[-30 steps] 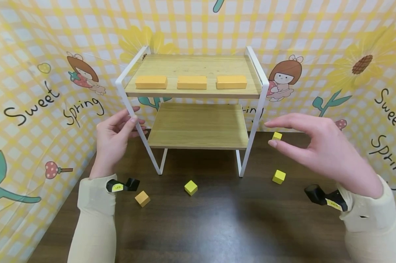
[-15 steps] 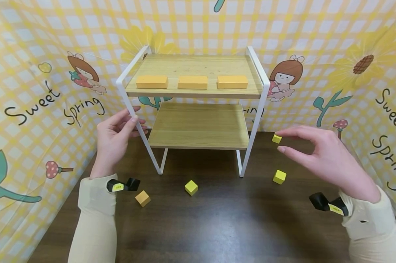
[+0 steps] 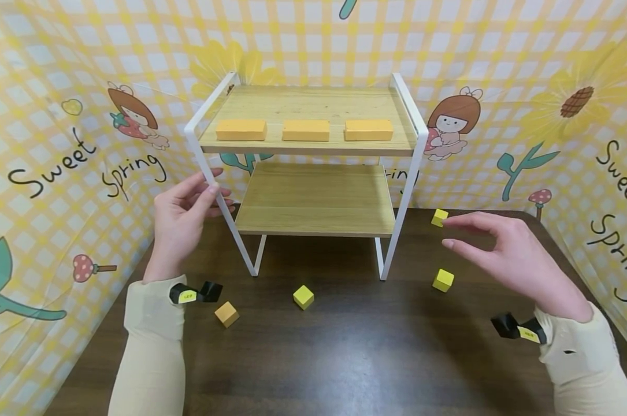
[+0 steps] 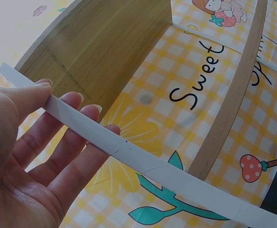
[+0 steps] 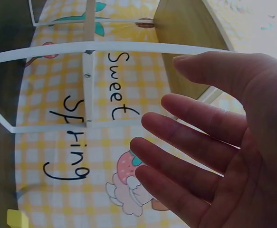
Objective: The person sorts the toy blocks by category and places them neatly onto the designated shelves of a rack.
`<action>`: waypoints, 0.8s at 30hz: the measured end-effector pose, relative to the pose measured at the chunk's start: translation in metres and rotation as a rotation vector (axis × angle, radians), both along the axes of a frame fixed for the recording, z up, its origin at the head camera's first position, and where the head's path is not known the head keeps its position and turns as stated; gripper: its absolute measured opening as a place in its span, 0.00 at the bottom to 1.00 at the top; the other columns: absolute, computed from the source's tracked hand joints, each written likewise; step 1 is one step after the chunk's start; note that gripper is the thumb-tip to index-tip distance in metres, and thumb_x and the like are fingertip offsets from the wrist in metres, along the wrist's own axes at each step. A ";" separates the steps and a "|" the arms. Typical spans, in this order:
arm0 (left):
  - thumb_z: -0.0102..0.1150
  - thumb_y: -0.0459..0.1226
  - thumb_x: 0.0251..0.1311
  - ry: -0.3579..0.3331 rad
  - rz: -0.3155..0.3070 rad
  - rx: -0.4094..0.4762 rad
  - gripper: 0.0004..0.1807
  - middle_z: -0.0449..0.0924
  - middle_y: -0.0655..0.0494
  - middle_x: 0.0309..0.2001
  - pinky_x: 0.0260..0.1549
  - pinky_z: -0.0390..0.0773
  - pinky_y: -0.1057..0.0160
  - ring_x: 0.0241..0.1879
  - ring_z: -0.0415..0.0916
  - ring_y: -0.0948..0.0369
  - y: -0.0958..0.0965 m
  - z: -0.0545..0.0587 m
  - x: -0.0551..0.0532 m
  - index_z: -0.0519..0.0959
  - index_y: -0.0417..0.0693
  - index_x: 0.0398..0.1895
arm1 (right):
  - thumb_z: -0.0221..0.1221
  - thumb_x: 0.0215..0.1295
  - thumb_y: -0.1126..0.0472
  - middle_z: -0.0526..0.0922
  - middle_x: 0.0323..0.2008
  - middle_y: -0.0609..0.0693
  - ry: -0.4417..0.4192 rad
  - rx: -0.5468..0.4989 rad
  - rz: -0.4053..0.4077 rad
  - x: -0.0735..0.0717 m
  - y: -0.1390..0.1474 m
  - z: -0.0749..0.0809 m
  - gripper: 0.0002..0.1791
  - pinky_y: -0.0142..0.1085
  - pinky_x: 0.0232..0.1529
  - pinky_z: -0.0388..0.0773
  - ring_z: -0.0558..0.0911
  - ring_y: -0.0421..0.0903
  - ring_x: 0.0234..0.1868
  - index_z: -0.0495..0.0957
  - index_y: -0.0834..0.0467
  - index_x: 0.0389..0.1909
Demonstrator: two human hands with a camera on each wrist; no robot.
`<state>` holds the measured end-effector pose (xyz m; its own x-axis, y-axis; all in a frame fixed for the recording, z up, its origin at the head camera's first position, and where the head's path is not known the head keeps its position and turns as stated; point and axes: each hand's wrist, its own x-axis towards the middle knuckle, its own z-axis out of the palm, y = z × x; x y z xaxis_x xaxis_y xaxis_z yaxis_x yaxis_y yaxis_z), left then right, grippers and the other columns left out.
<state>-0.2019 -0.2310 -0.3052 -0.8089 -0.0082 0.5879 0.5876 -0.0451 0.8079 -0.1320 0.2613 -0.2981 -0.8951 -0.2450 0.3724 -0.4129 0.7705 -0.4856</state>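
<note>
A small two-tier shelf (image 3: 313, 199) with white metal legs and wood-look boards stands on the dark table. My left hand (image 3: 180, 214) holds its left front leg (image 4: 128, 145), thumb on one side and fingertips against the other. To the right of the shelf, my right hand (image 3: 500, 254) is raised with fingers spread apart from the thumb and nothing between them. Its index fingertip overlaps the edge of a far yellow cube (image 3: 440, 218) in the head view. A second yellow cube (image 3: 443, 280) lies below that hand. Three orange-yellow blocks (image 3: 305, 130) lie in a row along the top board's front.
Before the shelf, a yellow cube (image 3: 303, 297) and an orange cube (image 3: 227, 315) lie on the dark wooden table (image 3: 313, 370). A yellow checked cloth (image 3: 323, 46) with printed figures and lettering encloses the back and sides.
My right hand has moved down and slightly right, away from the shelf's right side. The left hand stays on the leg, and the blocks keep their places.
</note>
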 end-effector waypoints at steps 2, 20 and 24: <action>0.60 0.30 0.71 0.002 -0.001 0.000 0.15 0.85 0.41 0.35 0.35 0.88 0.57 0.31 0.87 0.52 0.000 0.000 0.000 0.82 0.33 0.57 | 0.73 0.63 0.51 0.85 0.53 0.43 -0.022 0.000 -0.008 0.000 0.001 -0.003 0.17 0.21 0.47 0.69 0.83 0.44 0.52 0.85 0.41 0.52; 0.61 0.30 0.70 -0.005 0.001 0.005 0.15 0.85 0.41 0.34 0.35 0.88 0.57 0.31 0.86 0.53 0.001 0.000 0.000 0.82 0.33 0.57 | 0.67 0.67 0.43 0.85 0.53 0.49 -0.197 0.018 0.000 -0.015 0.020 -0.042 0.23 0.46 0.52 0.81 0.84 0.52 0.54 0.82 0.50 0.59; 0.61 0.30 0.70 -0.004 0.002 0.003 0.15 0.85 0.41 0.34 0.35 0.88 0.57 0.31 0.86 0.53 0.001 0.000 0.000 0.82 0.33 0.57 | 0.66 0.67 0.41 0.82 0.58 0.55 -0.278 0.002 0.007 -0.018 0.023 -0.056 0.29 0.56 0.54 0.81 0.82 0.55 0.57 0.79 0.53 0.63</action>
